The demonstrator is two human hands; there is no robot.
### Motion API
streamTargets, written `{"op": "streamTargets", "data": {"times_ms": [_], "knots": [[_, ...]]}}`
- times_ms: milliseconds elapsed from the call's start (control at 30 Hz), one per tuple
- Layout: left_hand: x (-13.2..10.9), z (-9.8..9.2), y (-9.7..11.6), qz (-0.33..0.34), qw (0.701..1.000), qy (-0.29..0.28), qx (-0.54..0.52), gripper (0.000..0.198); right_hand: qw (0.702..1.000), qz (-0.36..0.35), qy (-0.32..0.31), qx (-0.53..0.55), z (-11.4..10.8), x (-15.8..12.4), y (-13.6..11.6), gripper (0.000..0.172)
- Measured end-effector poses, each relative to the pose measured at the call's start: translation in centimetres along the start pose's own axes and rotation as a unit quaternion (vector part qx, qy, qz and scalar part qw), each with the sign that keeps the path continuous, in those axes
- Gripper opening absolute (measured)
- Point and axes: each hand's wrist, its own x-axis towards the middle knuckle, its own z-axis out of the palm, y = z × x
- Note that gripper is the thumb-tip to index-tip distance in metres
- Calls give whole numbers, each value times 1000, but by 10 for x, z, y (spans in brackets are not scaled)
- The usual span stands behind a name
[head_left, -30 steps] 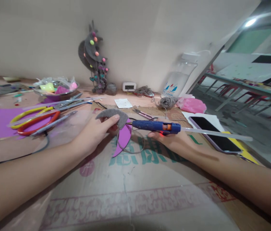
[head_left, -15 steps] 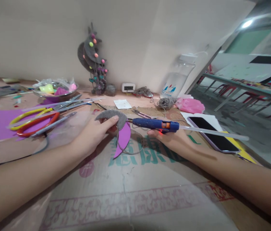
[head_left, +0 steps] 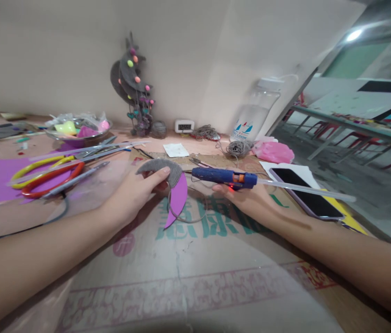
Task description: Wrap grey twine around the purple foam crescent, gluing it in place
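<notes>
Pinched in my left hand [head_left: 138, 187] is a purple crescent [head_left: 179, 196], its upper part wrapped in grey yarn and its lower point bare. A loop of grey yarn [head_left: 205, 210] hangs beside the bare part. My right hand [head_left: 237, 196] grips a blue hot glue gun [head_left: 212, 175] from below, with a red light lit under its body. The gun's nozzle points left, close to the crescent's edge; whether they touch I cannot tell. A long clear glue stick [head_left: 306, 188] sticks out of the gun's back.
Scissors [head_left: 48, 173] lie on purple sheets at the left, near a bowl [head_left: 77, 134]. A yarn-wrapped moon hanging [head_left: 131, 76] leans on the wall. Behind my hands are a timer [head_left: 184, 126], grey yarn [head_left: 239, 148] and a bottle [head_left: 254, 113]. A phone [head_left: 306, 192] lies right.
The view has shifted very slightly. Both hands, the crescent and the glue gun keep nearly the same places, with the nozzle still by the crescent's edge.
</notes>
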Motion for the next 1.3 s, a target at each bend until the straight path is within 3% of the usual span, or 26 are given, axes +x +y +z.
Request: {"op": "streamTargets", "data": {"times_ms": [167, 333, 567, 833, 1033, 1300], "knots": [[2, 1, -1, -10, 1000, 5, -10, 25, 1000, -12, -5, -16, -1, 4, 8, 23], [4, -2, -3, -5, 1000, -4, -16, 22, 999, -33, 33, -22, -3, 3, 9, 22], [3, -2, -3, 5, 1000, 1, -22, 24, 1000, -3, 0, -1, -3, -1, 3, 23], [5, -4, -7, 23, 1000, -5, -5, 27, 999, -25, -26, 14, -1, -2, -1, 17], [6, -2, -5, 7, 1000, 11, -9, 27, 999, -4, -23, 43, 0, -2, -4, 14], [7, -5, -8, 20, 1000, -5, 6, 25, 999, -43, -8, 3, 0, -1, 2, 19]]}}
